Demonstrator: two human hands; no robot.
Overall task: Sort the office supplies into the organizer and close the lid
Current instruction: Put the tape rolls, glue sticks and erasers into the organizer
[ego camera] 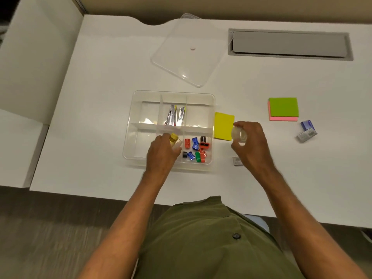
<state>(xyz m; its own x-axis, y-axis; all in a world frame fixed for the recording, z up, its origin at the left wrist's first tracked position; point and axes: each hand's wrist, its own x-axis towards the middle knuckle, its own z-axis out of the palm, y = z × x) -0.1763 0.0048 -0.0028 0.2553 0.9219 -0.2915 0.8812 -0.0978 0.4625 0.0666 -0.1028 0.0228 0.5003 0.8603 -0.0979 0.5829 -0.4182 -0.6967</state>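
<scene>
A clear divided organizer (132, 125) sits mid-table. Its back middle compartment holds staplers (175, 117); its front right compartment holds several coloured sharpeners (196, 149). My left hand (162, 153) is over the front middle compartment, gripping a small clear bottle with a yellow cap (174, 140). My right hand (249, 141) hovers just right of the organizer, holding a clear tape roll (239, 134). The clear lid (186, 51) lies behind the organizer. A yellow sticky pad (222, 125) lies beside the organizer's right wall.
A green-on-pink sticky pad stack (283, 109) and two staple boxes (307, 130) lie at the right. A small grey box (236, 160) sits under my right wrist. A grey cable hatch (289, 44) is set in the table's back.
</scene>
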